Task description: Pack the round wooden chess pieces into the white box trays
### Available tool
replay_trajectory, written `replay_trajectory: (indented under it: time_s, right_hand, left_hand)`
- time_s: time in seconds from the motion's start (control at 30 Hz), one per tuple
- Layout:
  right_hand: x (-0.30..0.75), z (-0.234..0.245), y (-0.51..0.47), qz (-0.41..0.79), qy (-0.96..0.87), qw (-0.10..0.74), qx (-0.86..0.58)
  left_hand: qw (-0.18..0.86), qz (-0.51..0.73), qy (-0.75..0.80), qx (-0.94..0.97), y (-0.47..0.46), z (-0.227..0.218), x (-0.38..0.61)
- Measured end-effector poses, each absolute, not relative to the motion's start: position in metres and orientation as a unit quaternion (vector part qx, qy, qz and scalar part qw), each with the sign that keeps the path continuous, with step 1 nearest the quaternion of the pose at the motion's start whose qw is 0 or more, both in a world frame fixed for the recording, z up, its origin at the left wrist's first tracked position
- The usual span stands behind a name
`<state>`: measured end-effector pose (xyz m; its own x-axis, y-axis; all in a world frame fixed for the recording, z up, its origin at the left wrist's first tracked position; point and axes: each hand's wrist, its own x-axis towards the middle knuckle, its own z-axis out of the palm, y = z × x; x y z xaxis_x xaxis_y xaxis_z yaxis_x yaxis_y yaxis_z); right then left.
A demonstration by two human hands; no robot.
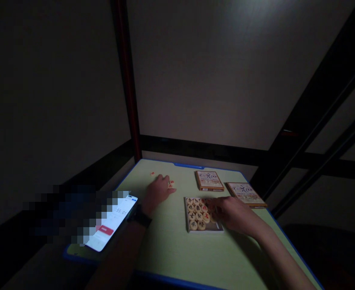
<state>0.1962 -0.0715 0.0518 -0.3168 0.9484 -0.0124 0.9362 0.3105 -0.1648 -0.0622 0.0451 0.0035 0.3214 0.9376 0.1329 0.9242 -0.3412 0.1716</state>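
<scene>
My left hand (158, 191) reaches over the table, thumb apart from its curled fingers, beside a few Chinese chess pieces (171, 185) with red characters. One more red-marked piece (152, 173) lies farther back on the left. In front of me sits a shallow open box (188, 231) with rows of round wooden Chinese chess pieces (198, 208), some marked black and some red. My right hand (233, 213) is at the box's right side, its fingers bent together down onto a piece there. The fingertips partly cover that piece and the ones around it.
Two flat printed boxes, one behind the open box (209, 179) and one at the right edge (246, 194), lie on the pale green table (171, 249) with blue edging. A lit phone (111, 223) lies at the left edge. Walls stand behind and to the left.
</scene>
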Motion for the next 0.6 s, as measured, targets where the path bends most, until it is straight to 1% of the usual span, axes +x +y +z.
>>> replay_trajectory:
  time_s: [0.2,0.37,0.43,0.5,0.53,0.6]
  right_hand:
    - [0.195,0.052,-0.072,0.079,-0.807,0.044,-0.584]
    - [0.196,0.049,-0.069,0.084,-0.800,0.068,-0.590]
    - [0.196,0.046,-0.066,0.098,-0.798,0.106,-0.585]
    - [0.194,0.042,-0.064,0.101,-0.800,0.177,-0.565]
    - [0.192,0.039,-0.062,0.097,-0.804,0.216,-0.546]
    - [0.188,0.035,-0.061,0.089,-0.818,0.274,-0.498]
  left_hand:
    - [-0.007,0.061,0.562,0.825,0.036,-0.001,-0.046]
    - [0.009,0.064,0.537,0.841,0.034,0.000,-0.044]
    - [0.044,0.090,0.520,0.848,0.030,0.004,-0.040]
    - [0.109,0.156,0.484,0.854,0.025,0.006,-0.033]
    - [0.160,0.199,0.454,0.854,0.022,0.006,-0.028]
    - [0.295,0.271,0.377,0.835,0.017,0.004,-0.017]
